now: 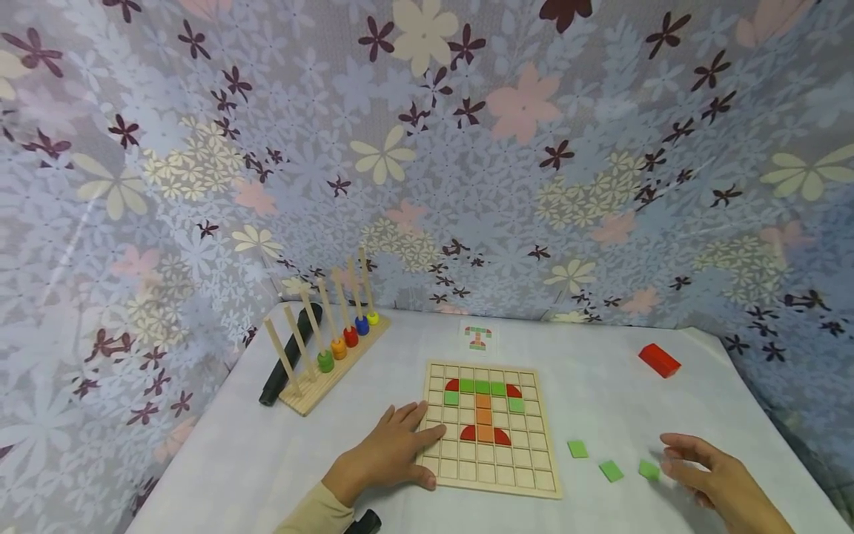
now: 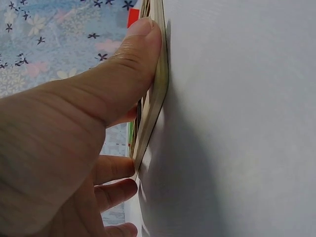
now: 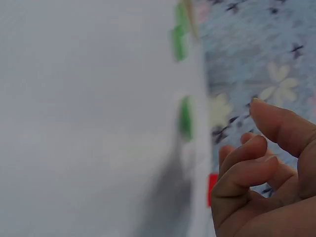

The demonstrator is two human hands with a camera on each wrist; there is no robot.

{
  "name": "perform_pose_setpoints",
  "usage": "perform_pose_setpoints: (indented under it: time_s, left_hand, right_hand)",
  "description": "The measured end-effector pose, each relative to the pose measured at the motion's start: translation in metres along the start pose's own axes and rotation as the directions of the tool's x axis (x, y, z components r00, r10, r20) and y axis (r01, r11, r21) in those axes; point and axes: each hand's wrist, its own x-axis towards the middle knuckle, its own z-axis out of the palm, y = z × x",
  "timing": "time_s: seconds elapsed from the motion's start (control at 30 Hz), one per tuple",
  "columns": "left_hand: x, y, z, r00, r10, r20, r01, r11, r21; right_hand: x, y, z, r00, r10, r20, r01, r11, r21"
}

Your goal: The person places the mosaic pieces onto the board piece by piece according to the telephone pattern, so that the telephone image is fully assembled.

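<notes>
A wooden grid board lies on the white table with red, green and orange tiles set in its squares, forming a T-like figure. My left hand rests at the board's left edge with fingers spread. Close up in the left wrist view, the thumb presses on the board's rim. To the right of the board, my right hand hovers beside a green square tile, fingers loosely bent and nothing between them. Two more green tiles, one nearer the board and one between, lie loose.
A small pattern card lies behind the board. At the back left stands a wooden peg rack with coloured rings, a black rod-like object beside it. A red block sits back right. Another black object shows at the front.
</notes>
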Motion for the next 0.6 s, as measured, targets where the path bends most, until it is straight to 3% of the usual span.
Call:
perform_pose_setpoints:
  time_s: [0.17,0.43,0.6]
  left_hand:
    - [-0.001,0.001,-0.001,1.0,-0.011,0.012,0.01,1.0,0.013]
    - [0.002,0.0,-0.001,0.999,-0.025,0.021,0.025,1.0,0.011]
    - [0.001,0.001,-0.002,1.0,-0.021,0.018,0.021,1.0,0.01]
  right_hand:
    - [0.012,0.015,0.003,1.0,0.015,0.001,-0.014,0.984,-0.176]
    - [0.016,0.009,0.014,0.997,-0.065,0.052,0.079,0.938,-0.337]
    - [0.015,0.006,0.018,0.994,-0.097,0.051,0.109,0.918,-0.382]
